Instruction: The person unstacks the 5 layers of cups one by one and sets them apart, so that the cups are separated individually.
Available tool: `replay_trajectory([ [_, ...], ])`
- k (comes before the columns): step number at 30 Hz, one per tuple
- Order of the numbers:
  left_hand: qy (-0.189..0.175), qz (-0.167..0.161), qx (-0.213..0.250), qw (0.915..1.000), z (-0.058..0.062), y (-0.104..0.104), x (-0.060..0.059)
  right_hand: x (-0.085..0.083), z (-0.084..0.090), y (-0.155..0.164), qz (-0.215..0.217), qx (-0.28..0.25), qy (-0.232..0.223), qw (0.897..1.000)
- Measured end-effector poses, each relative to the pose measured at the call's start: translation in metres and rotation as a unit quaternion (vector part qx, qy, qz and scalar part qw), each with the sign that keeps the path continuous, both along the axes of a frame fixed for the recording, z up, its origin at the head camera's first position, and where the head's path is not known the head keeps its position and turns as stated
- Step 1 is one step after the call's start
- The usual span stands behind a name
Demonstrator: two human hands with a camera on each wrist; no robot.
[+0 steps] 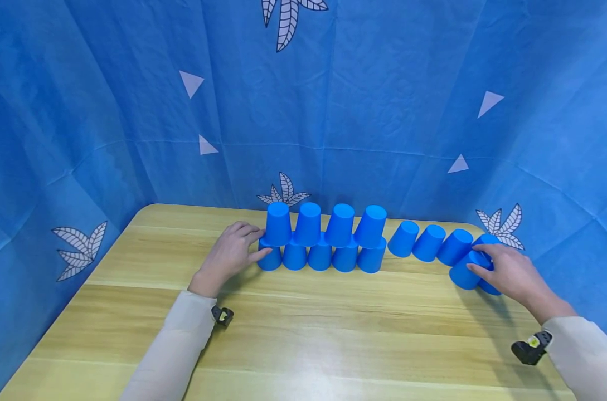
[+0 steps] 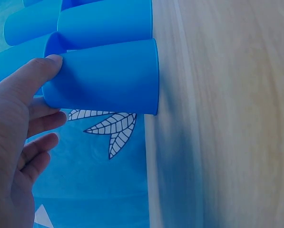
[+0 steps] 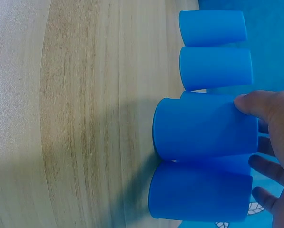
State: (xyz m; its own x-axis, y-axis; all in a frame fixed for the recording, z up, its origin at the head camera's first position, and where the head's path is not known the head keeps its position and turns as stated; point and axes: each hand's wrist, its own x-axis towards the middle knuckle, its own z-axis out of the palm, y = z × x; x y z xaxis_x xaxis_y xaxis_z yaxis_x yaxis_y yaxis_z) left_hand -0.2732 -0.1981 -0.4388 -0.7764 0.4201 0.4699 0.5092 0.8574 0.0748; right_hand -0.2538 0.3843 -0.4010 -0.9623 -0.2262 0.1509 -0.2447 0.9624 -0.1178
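Pale sleeves are framing my view as I am watching the left hand (image 1: 231,252) resting its thumb and fingertips, otherwise relaxed, against the end cup (image 1: 270,257) of the two-tier stack (image 1: 327,240) at the back middle of the worktop (image 1: 303,328). Off to the right, the right hand (image 1: 509,271) is closing its grip around a lifted cup (image 1: 465,270) beside the loose row of cups (image 1: 428,241). I am judging that a nudge from the left fingers could be toppling the upper tier, and a careless swing of the carried cup could be scattering the row.
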Motion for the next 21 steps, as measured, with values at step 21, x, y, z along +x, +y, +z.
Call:
replay_trajectory([
  [21,-0.007,0.008,-0.004,0.9999,0.002,0.002,0.002,0.003,0.023,-0.028,0.026,0.004,0.030,0.999],
])
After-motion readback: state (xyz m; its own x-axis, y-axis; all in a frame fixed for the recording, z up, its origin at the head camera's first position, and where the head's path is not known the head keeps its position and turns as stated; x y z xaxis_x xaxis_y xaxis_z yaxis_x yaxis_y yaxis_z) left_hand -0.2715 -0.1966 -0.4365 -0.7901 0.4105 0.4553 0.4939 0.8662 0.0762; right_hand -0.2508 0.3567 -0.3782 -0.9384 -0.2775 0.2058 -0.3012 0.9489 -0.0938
